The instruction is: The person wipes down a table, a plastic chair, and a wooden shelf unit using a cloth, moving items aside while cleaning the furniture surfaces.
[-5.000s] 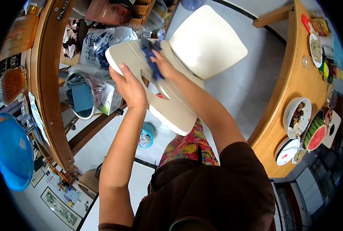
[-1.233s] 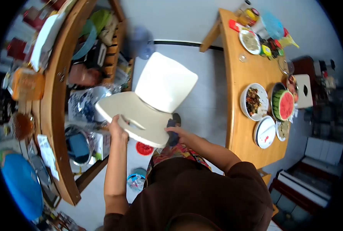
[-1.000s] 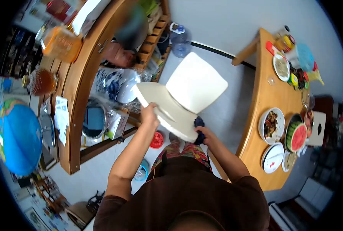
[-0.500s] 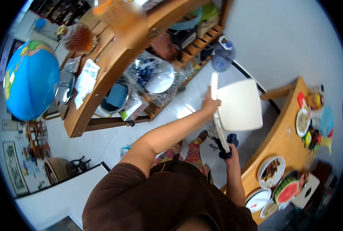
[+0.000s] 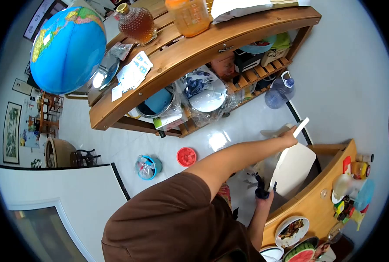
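A white chair [image 5: 294, 168] is tilted between my two arms, beside the wooden table. My left hand [image 5: 288, 137] is closed round the upper part of its pale frame, near the protruding end. At the chair's lower edge is my right hand [image 5: 265, 200], with its fingers closed against the rim. A dark blue, cloth-like thing [image 5: 261, 192] bunches next to those fingers. Whether my right hand also grips it is hidden. Below the seat, pale leg-like parts show near the floor, partly covered by my left arm.
The wooden table [image 5: 306, 198] on the right bears a bowl of food [image 5: 292, 230], a cut watermelon [image 5: 301, 254] and several jars. A slatted wooden shelf [image 5: 177, 54] holds a globe [image 5: 68, 50] and bottles. A water jug [image 5: 280, 91], blue bucket [image 5: 149, 167] and red basin [image 5: 186, 156] are on the floor.
Both hands and the chair have shifted right in the view, and the chair is turned differently. The view has swung, bringing the bucket and red basin into fuller sight.
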Demonstrator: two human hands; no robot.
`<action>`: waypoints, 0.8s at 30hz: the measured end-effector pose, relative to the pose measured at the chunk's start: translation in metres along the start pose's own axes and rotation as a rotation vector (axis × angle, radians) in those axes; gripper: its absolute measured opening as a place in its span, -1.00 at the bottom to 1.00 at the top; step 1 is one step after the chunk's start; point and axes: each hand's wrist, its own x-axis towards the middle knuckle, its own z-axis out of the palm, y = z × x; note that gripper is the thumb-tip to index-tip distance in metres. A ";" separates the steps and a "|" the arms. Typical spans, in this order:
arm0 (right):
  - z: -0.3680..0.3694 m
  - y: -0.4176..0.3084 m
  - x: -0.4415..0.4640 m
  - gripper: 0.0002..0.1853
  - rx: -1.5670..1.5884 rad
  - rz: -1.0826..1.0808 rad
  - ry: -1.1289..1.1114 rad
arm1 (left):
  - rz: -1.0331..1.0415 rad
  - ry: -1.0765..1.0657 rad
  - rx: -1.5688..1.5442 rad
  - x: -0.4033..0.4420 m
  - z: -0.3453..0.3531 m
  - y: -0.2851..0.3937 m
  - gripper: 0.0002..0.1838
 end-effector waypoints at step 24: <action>0.254 0.140 -0.137 -0.37 -1.038 -0.698 -0.302 | 0.369 1.524 0.888 -0.406 -0.369 -0.117 -0.36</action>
